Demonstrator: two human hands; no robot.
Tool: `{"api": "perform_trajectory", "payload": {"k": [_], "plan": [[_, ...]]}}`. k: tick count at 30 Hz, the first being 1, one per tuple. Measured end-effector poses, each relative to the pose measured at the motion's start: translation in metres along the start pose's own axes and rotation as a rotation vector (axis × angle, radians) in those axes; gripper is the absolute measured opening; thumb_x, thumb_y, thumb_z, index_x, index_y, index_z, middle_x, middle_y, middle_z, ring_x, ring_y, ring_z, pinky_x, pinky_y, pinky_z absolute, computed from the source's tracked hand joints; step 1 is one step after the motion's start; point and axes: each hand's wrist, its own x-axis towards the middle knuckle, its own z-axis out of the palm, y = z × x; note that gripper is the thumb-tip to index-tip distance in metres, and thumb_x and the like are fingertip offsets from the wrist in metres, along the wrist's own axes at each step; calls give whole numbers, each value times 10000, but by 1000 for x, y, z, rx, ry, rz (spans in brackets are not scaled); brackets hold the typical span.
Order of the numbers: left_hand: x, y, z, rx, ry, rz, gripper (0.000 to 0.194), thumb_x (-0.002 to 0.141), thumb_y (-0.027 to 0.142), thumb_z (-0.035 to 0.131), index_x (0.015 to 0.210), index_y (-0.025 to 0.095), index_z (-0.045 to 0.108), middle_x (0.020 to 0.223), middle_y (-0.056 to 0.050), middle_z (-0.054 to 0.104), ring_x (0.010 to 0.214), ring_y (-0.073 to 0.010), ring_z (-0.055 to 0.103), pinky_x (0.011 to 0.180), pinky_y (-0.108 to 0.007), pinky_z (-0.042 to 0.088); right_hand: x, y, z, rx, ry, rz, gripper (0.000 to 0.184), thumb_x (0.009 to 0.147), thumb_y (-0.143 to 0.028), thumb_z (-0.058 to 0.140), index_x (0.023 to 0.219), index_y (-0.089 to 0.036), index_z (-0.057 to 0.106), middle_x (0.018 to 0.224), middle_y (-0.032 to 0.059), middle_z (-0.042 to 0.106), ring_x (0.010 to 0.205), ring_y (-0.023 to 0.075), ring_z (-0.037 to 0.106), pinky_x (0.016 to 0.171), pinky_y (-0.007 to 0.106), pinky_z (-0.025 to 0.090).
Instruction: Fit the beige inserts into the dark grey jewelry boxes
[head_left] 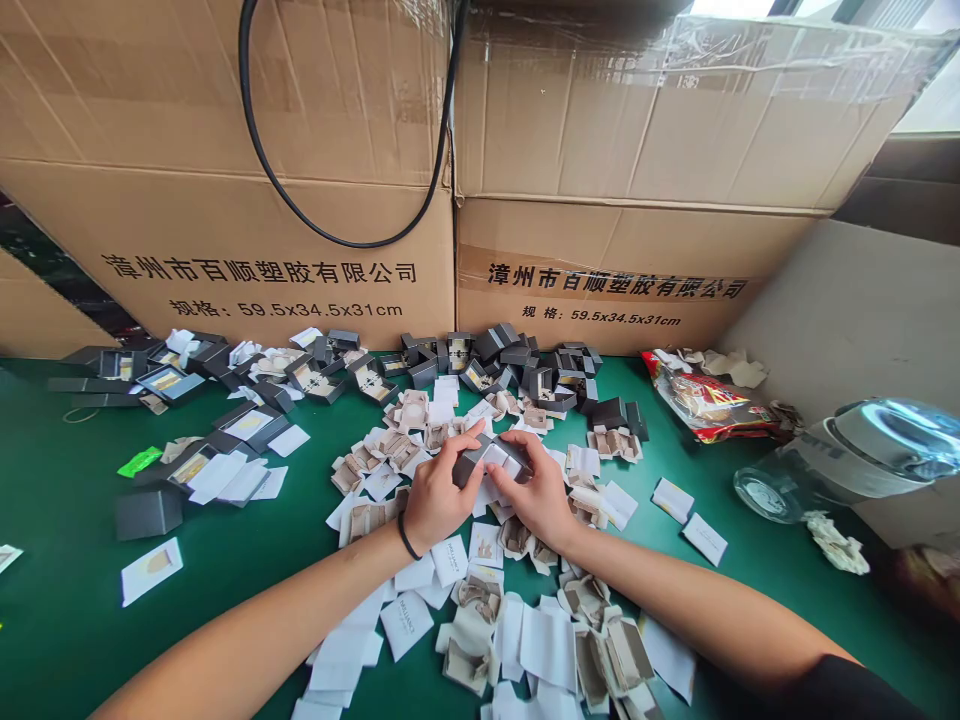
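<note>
Between my two hands, over the middle of the pile, is a small dark grey jewelry box (469,466) with white inside. My left hand (439,495) grips its left side, fingers behind and thumb in front. From the right, my right hand (538,497) holds the other side, its thumb pressed on the white part. What exactly the white piece is, I cannot tell. Beneath and around the hands lie crumpled beige box inserts (469,660) and white cards (406,622), some printed.
Several open dark boxes (495,345) line the back, against large cardboard cartons (285,230). More boxes and cards lie left, near a grey box (148,514). At right are a red snack packet (705,400), a clear bottle (787,480) and crumpled tissue (836,543). A black cable (337,238) hangs overhead.
</note>
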Motion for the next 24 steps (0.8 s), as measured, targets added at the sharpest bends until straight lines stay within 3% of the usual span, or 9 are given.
{"api": "perform_trajectory", "payload": {"k": [6, 12, 20, 24], "plan": [[-2, 0, 3, 64, -31, -41, 287, 819, 159, 485, 1096, 194, 419, 1259, -101, 560, 1135, -175, 558, 884, -280, 507, -2, 2, 0, -55, 57, -91, 268, 804, -248, 562, 1067, -207, 528, 1035, 61, 611, 937, 187, 579, 800, 319, 482], [0, 0, 4, 53, -83, 10, 372, 846, 169, 461, 1214, 217, 452, 1216, -40, 591, 1140, -143, 546, 974, -274, 452, -1, 3, 1, -183, 91, -302, 253, 833, -158, 497, 1078, -214, 531, 993, 69, 570, 947, 191, 533, 820, 350, 469], [2, 2, -2, 42, -118, -177, 304, 841, 197, 452, 1140, 233, 492, 1094, -20, 654, 961, -152, 641, 848, -257, 509, -2, 5, -2, -258, 86, -477, 293, 815, -151, 537, 1097, -229, 536, 966, 76, 574, 886, 203, 523, 731, 357, 477], [1, -2, -1, 40, -151, -179, 263, 812, 199, 496, 1074, 212, 523, 873, -20, 691, 752, -164, 670, 667, -258, 537, -3, 5, -6, -245, 51, -583, 340, 807, -137, 533, 1121, -267, 521, 1050, 73, 593, 929, 213, 531, 777, 398, 468]]}}
